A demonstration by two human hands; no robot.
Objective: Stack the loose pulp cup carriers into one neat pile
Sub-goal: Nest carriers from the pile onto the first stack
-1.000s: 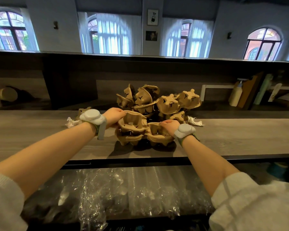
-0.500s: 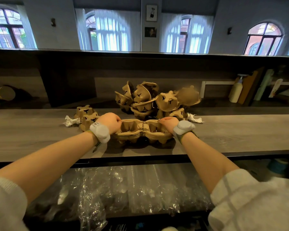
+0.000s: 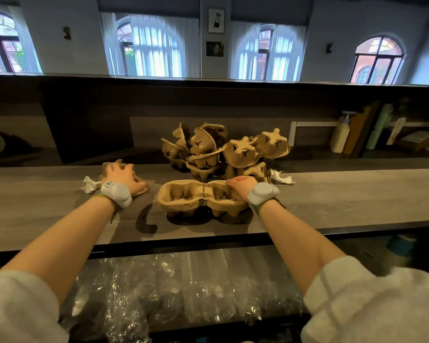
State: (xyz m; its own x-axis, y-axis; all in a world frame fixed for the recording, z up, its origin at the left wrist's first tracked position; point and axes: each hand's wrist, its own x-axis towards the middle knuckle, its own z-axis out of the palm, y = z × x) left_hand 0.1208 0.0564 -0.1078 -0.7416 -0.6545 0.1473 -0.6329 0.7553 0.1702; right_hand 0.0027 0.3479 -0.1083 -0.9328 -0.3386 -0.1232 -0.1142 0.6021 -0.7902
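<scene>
Carrier stack (image 3: 203, 198) under R hand (image 3: 242, 185), fingers curled on rim; L hand (image 3: 121, 175) spread over loose carrier (image 3: 140, 188).

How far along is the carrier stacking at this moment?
Early to midway. Done: a few carriers sit nested in a neat stack at the counter's front. In hand: the right hand rests on the stack's right end, and the left hand covers a loose carrier to the left. Left: the jumbled heap behind, lying at all angles.

Wood counter (image 3: 332, 196): carriers (image 3: 201, 198), perhaps tissue (image 3: 281, 179).
</scene>
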